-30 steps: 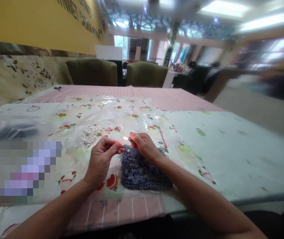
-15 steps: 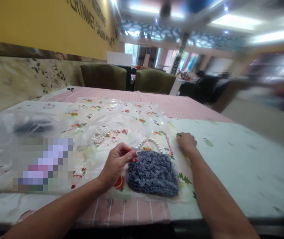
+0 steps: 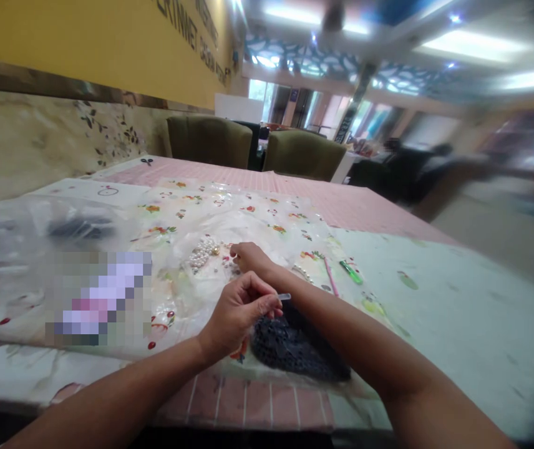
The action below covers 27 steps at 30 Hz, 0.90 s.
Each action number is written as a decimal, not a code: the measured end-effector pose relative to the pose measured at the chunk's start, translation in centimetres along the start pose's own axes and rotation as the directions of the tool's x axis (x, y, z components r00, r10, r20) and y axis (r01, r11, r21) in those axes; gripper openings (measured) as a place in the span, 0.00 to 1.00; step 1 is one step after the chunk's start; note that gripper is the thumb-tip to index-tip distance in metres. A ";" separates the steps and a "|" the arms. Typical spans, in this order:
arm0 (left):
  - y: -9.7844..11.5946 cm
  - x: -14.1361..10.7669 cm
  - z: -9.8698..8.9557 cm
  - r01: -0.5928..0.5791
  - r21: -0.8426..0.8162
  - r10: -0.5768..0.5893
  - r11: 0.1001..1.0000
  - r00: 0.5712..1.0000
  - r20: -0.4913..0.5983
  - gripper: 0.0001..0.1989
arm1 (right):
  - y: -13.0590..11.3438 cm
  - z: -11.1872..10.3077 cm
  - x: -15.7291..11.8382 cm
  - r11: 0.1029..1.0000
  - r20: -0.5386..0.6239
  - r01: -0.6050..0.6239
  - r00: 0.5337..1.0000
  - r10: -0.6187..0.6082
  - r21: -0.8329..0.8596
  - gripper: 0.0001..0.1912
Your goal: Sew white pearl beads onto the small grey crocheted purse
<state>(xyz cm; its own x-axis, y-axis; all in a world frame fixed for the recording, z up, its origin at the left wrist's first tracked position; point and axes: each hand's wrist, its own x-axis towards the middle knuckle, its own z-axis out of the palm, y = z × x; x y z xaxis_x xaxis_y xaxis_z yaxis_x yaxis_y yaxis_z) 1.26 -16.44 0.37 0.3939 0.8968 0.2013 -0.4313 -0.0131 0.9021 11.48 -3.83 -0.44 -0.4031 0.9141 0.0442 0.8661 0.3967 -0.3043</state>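
My left hand (image 3: 243, 310) is pinched on a small clear strip (image 3: 284, 297), just above the dark blue-grey knitted piece (image 3: 295, 349). Stretched across to the left, my right hand (image 3: 248, 255) has its fingers bent down beside the white pearl beads (image 3: 203, 252); whether it holds anything is hidden. My right forearm covers part of the knitted piece and of a beaded strand (image 3: 302, 272). A pink hook-like stick (image 3: 330, 277) and a green tool (image 3: 351, 272) lie to the right of the strand.
Plastic bags (image 3: 82, 227) with dark contents lie at the left, near a blurred-out purple item (image 3: 108, 290). Black scissors (image 3: 146, 162) rest at the far left of the table. Green chairs (image 3: 304, 154) stand behind the pink cloth (image 3: 342, 193).
My right hand has moved left from the right side to the pearl beads, and the green tool now shows on the table. The clear strip has come into view at my left fingertips.
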 end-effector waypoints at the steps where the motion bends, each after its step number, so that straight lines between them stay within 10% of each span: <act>1: 0.0 0.1 -0.1 -0.002 -0.007 0.001 1.000 1.000 -0.009 0.12 | -0.1 0.5 1.0 0.999 0.003 -0.030 1.000 0.031 -0.028 0.11; 20: -0.4 0.7 -0.7 0.004 0.012 -0.004 1.000 0.998 -0.066 0.11 | 0.0 0.5 4.7 0.994 0.045 -0.112 0.993 0.112 0.008 0.08; 27: 0.0 2.1 -1.8 -0.029 -0.120 -0.007 0.992 0.958 -0.287 0.14 | 1.0 -4.3 -2.0 0.869 -0.070 -0.027 0.995 0.070 0.494 0.03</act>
<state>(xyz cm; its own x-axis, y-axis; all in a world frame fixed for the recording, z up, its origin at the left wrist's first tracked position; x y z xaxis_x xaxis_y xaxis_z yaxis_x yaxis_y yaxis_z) 0.65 -13.75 0.11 0.1475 0.9860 0.0774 -0.5369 0.0141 0.8435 14.46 -4.93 3.25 -0.3195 0.9434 0.0892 0.6174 0.2787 -0.7357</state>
